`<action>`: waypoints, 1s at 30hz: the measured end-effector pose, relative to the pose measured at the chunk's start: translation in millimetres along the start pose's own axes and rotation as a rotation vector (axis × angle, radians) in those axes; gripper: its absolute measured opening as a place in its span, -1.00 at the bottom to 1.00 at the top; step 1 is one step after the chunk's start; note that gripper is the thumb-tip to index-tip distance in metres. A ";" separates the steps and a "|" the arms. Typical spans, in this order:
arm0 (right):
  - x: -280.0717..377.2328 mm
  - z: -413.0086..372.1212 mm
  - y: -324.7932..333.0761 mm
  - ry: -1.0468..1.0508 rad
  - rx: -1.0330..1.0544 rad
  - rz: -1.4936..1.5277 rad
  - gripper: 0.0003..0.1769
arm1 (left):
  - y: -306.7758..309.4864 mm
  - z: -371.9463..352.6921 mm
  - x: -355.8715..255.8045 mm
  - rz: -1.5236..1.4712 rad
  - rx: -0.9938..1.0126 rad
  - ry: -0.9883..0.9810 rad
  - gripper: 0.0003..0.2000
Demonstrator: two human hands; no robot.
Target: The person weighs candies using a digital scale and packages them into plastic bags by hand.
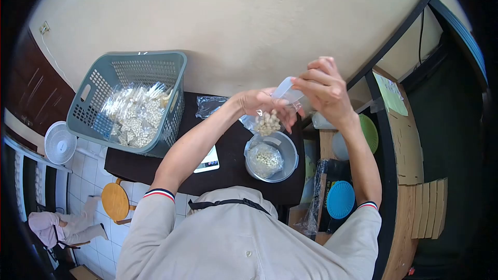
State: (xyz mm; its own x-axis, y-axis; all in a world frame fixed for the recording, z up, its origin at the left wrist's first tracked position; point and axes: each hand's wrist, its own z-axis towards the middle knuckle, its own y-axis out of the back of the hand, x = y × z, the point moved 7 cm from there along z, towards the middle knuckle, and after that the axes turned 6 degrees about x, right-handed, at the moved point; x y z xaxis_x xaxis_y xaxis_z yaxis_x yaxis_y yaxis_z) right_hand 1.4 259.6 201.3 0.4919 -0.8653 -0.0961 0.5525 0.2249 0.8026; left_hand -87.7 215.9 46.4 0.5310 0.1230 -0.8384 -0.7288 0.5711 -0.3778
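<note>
Cradling a partly filled clear bag [267, 123] in a half-curled left hand [258, 100], pinching translucent plastic [283, 89] in the right hand [329, 92], near a basket [179, 92] already heaped with packets [137, 116].

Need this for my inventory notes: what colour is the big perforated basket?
The perforated basket is muted grey-blue, leaning slightly green; it shows best in the head view.

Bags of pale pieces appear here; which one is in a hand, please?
The clear bag in the left hand, at the far edge of the round tub; the others lie in that tub or the basket.
</note>
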 end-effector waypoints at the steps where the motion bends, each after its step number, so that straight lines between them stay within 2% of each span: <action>1: 0.1 1.4 4.2 -0.003 -0.013 -0.026 -0.79 | -0.1 1.2 -5.3 0.004 -0.001 0.000 -0.46; 3: 7.6 4.2 0.2 0.023 0.025 0.029 -0.75 | 6.6 1.3 -17.4 0.237 -0.217 -0.033 -0.54; 4: 12.1 5.2 -1.6 0.058 0.046 -0.020 -0.73 | 8.0 0.4 -22.0 0.420 -0.310 0.083 -0.60; 7: 12.8 6.8 7.3 0.057 -0.022 -0.096 -0.67 | -5.5 2.6 -38.6 0.572 -0.343 0.006 -0.63; 9: 19.2 2.8 0.9 0.073 0.001 -0.156 -0.65 | -0.5 -13.4 -38.0 0.554 -0.422 0.037 -0.64; 11: 15.6 -2.6 11.7 0.052 -0.064 -0.143 -0.68 | 11.4 -38.0 -33.5 0.549 -0.496 0.069 -0.65; 13: 2.7 -13.6 30.8 -0.137 -0.266 -0.163 -0.72 | 21.7 -70.1 -23.5 0.346 -0.518 -0.240 -0.66; 14: 0.1 -18.1 33.0 -0.176 -0.274 -0.155 -0.76 | 16.1 -80.8 -18.3 0.348 -0.519 -0.243 -0.66; 16: -3.8 -30.7 27.6 -0.220 -0.260 -0.112 -0.77 | -3.4 -99.4 -18.2 0.150 -0.463 -0.516 -0.67; 17: -8.3 -37.8 21.2 -0.273 -0.242 -0.068 -0.78 | -20.7 -95.0 -9.2 0.230 -0.470 -0.404 -0.64; 19: -10.4 -52.7 7.2 -0.308 -0.198 -0.021 -0.81 | -32.6 -102.3 -8.1 0.158 -0.463 -0.486 -0.61; 21: -24.8 -79.7 -36.9 -0.580 0.175 0.064 -0.83 | -49.9 -100.4 -11.1 0.267 -0.553 -0.394 -0.57; 22: -22.7 -96.9 -58.6 -0.681 0.288 0.089 -0.83 | -48.7 -103.7 -11.0 0.339 -0.559 -0.386 -0.49; 23: -20.3 -116.8 -80.4 -0.773 0.415 0.113 -0.83 | -40.6 -115.3 -14.2 0.081 -0.548 -0.570 -0.40; 24: -18.9 -135.2 -103.6 -0.812 0.508 0.162 -0.84 | -44.4 -115.5 -11.3 0.105 -0.536 -0.552 -0.37; 26: -9.3 -155.2 -128.0 -0.852 0.480 0.220 -0.84 | -51.4 -113.4 -15.9 0.140 -0.519 -0.528 -0.35; 28: -1.1 -169.3 -141.6 -0.866 0.501 0.190 -0.84 | -59.1 -115.4 -17.1 0.173 -0.704 -0.440 -0.35; 29: -0.7 -171.2 -147.9 -0.866 0.493 0.195 -0.84 | -65.5 -106.0 -8.8 0.420 -0.691 -0.179 -0.29; 30: 2.7 -176.1 -151.0 -0.912 0.506 0.197 -0.85 | -62.9 -109.1 -8.5 0.423 -0.714 -0.167 -0.25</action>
State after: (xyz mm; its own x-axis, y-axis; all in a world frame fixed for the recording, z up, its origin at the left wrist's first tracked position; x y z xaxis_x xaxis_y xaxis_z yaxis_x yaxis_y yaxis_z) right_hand 37.8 302.2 -23.8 -0.2645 -0.8898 0.3719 0.0700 0.3669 0.9276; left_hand -93.6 90.4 34.4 0.1680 0.3610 -0.9173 -0.9490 -0.1924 -0.2495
